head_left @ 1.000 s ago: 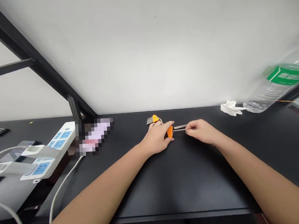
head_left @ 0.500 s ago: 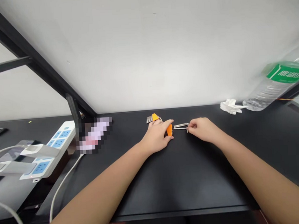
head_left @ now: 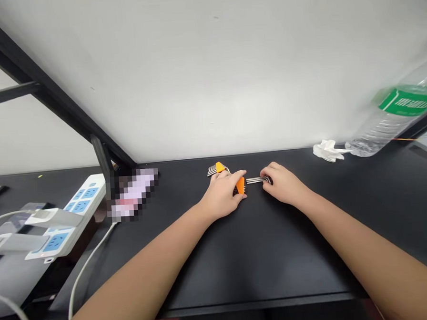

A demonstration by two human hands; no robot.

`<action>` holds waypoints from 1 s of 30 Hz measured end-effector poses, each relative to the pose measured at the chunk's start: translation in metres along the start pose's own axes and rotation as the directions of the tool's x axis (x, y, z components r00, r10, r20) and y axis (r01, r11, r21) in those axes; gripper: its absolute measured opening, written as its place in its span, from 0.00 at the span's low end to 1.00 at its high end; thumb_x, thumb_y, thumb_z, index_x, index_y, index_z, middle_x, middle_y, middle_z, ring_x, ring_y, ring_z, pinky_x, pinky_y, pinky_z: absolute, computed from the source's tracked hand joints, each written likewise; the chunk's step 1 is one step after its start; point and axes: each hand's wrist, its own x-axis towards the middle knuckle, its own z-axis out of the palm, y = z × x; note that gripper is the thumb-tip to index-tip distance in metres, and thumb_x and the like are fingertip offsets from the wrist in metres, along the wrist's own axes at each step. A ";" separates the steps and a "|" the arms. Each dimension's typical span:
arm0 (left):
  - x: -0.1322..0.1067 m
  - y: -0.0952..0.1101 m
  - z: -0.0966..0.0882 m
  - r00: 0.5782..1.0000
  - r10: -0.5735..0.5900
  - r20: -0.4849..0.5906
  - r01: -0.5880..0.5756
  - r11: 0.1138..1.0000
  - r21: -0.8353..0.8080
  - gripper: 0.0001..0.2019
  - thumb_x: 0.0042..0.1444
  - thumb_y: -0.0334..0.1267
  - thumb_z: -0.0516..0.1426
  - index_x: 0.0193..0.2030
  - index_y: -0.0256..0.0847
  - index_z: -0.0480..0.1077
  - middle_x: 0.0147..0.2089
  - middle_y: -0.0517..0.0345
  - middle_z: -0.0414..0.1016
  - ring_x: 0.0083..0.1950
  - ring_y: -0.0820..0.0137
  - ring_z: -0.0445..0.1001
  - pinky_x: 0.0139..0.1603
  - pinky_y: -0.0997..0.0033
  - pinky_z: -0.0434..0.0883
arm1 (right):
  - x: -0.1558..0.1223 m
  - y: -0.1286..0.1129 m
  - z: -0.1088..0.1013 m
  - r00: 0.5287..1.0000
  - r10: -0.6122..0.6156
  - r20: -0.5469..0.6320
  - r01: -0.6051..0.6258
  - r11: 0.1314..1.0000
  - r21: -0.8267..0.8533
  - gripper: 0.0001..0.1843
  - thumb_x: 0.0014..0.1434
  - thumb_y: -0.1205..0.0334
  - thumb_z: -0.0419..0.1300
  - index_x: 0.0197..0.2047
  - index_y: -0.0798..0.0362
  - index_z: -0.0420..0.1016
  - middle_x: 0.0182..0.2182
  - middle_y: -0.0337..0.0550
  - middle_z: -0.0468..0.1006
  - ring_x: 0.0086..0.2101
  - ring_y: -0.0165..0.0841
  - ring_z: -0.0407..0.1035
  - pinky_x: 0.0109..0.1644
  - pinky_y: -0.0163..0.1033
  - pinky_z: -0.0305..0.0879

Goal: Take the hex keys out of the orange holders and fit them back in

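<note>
My left hand [head_left: 222, 195] is closed around an orange hex key holder [head_left: 240, 185] on the black desk, its thumb and index finger along the holder's sides. Short metal tips stick out of its right side. Just right of it lie several L-shaped hex keys [head_left: 254, 180], their long ends pointing left. My right hand [head_left: 281, 182] pinches their bent ends, and its fingers partly cover them. Behind my left hand rests a second orange holder [head_left: 220, 167] with a row of hex keys in it, partly hidden by the fingers.
At the left stands a white power strip [head_left: 90, 201] with plugs and cables. A blurred pinkish item [head_left: 132, 193] lies near the black frame post [head_left: 104, 161]. Crumpled white tissue [head_left: 328, 150] and a large clear bottle with a green label [head_left: 407, 103] stand at the back right.
My right hand has closed further over the bent ends of the hex keys, which now lie closer together. My left hand keeps its hold on the orange holder.
</note>
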 end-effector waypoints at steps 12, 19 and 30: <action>0.001 0.001 -0.001 1.000 -0.002 0.003 0.002 1.000 0.012 0.33 0.58 0.40 0.65 0.70 0.47 0.62 0.50 0.49 0.72 0.59 0.56 0.67 0.68 0.45 0.61 | -0.001 -0.004 0.003 0.999 0.032 -0.017 -0.032 0.999 -0.010 0.11 0.59 0.69 0.56 0.45 0.51 0.74 0.44 0.46 0.73 0.43 0.38 0.70 0.46 0.42 0.67; 0.000 0.001 -0.002 0.998 0.060 -0.010 -0.060 0.998 0.011 0.33 0.59 0.39 0.65 0.70 0.45 0.61 0.52 0.49 0.74 0.60 0.57 0.68 0.69 0.46 0.60 | -0.008 -0.016 -0.001 0.982 -0.178 -0.062 0.186 0.971 0.153 0.11 0.62 0.66 0.58 0.48 0.51 0.76 0.46 0.45 0.73 0.41 0.34 0.71 0.47 0.41 0.69; -0.001 0.002 0.001 0.990 0.139 -0.023 -0.138 0.990 0.014 0.32 0.59 0.38 0.65 0.69 0.45 0.62 0.51 0.50 0.74 0.57 0.59 0.69 0.69 0.47 0.60 | -0.011 -0.032 -0.003 0.934 -0.356 -0.030 0.350 0.896 0.271 0.08 0.63 0.69 0.57 0.31 0.53 0.71 0.33 0.41 0.72 0.33 0.31 0.67 0.36 0.37 0.62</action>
